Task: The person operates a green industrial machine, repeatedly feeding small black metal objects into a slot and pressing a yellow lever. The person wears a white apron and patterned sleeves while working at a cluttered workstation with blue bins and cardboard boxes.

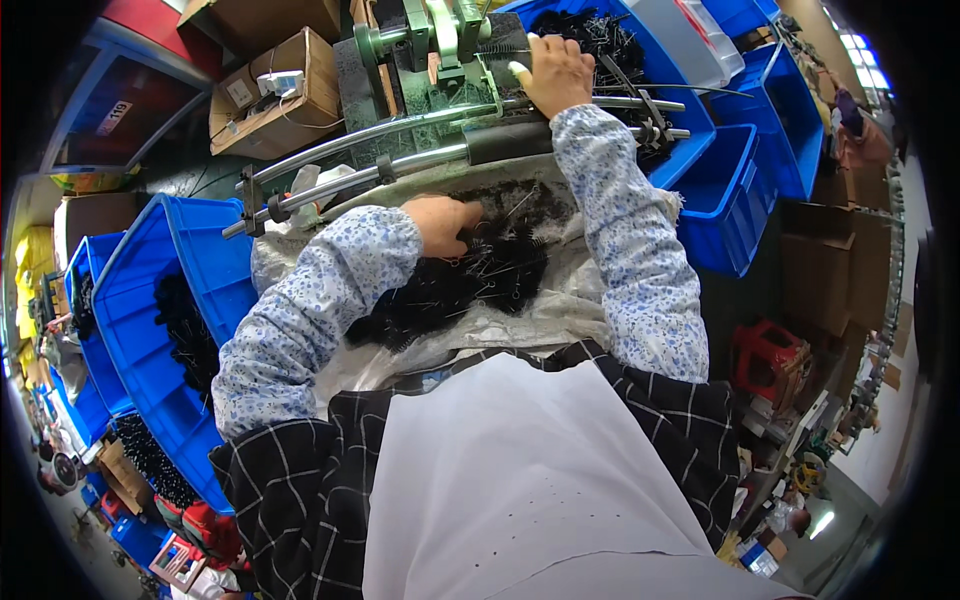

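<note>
Below the steel rails [420, 162] of a bench machine [418, 92], the head view shows a heap of black wire-stemmed brushes [425, 297] on pale sheeting [575, 318] just above the person's lap. The left hand [440, 226] is much the nearer, at the heap's upper edge, with most of the brushes lying below its fingers and to their right. Their thin stems point several ways; one near the fingertips slants up and rightward. The left forearm comes in from the lower left, elbow out, the hand turned inward with its fingers bent toward the wires. The right arm reaches nearly straight up past the rails, well apart from the heap, its right hand [558, 80] back-up beside a coil spring [503, 46], thumb standing away from the other fingers. Whether either hand is clamped on anything, I cannot tell, since the undersides are hidden.
</note>
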Demonstrator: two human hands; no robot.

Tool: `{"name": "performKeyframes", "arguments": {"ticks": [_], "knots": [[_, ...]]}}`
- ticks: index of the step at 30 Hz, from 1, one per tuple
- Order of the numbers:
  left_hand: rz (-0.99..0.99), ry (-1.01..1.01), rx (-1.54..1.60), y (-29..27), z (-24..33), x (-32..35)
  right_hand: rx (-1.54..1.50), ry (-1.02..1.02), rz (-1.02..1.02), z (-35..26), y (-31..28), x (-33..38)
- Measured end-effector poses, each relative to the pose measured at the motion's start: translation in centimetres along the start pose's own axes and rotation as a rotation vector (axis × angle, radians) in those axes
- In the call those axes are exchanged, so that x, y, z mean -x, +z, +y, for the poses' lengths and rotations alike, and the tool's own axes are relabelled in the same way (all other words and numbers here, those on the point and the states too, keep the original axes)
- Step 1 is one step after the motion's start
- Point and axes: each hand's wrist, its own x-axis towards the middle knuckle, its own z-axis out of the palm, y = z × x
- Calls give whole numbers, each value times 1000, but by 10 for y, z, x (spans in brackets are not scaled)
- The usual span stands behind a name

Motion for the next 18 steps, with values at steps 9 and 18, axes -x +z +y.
{"name": "performKeyframes", "arguments": {"ticks": [9, 18], "knots": [[342, 243, 32, -10, 24, 29, -219, 3, 60, -30, 11, 5], [411, 391, 87, -25, 46, 36, -106, -43, 163, -67, 12, 1]]}}
